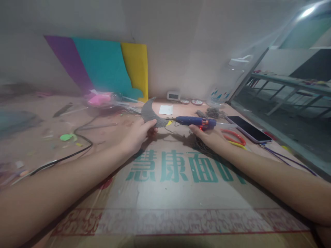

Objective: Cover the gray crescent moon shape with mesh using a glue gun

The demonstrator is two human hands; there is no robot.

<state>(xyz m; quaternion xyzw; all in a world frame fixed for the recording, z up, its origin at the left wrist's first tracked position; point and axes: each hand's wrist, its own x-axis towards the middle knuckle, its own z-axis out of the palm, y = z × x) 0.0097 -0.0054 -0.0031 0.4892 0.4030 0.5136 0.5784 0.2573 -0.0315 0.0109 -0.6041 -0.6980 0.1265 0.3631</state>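
Observation:
In my left hand [141, 135] is a grey crescent-shaped piece [150, 114], pinched near its lower edge with the thumb on top. A blue hot glue gun [190, 121] lies in the grip of my right hand [204, 136], its nozzle pointing left, close to the crescent's right tip. A small yellow bit [169, 123] shows at that tip. Whether the nozzle touches the crescent cannot be made out. On the glue gun a small red light glows, and a clear stick extends from its rear.
Scissors with red and yellow handles [234, 136] and a phone [249, 128] lie at the right. Grey yarn [214, 113], a bottle [219, 82], a small clock [173, 95] and white paper [166, 110] stand or lie behind. A black cable [85, 148] crosses the left side, near scraps.

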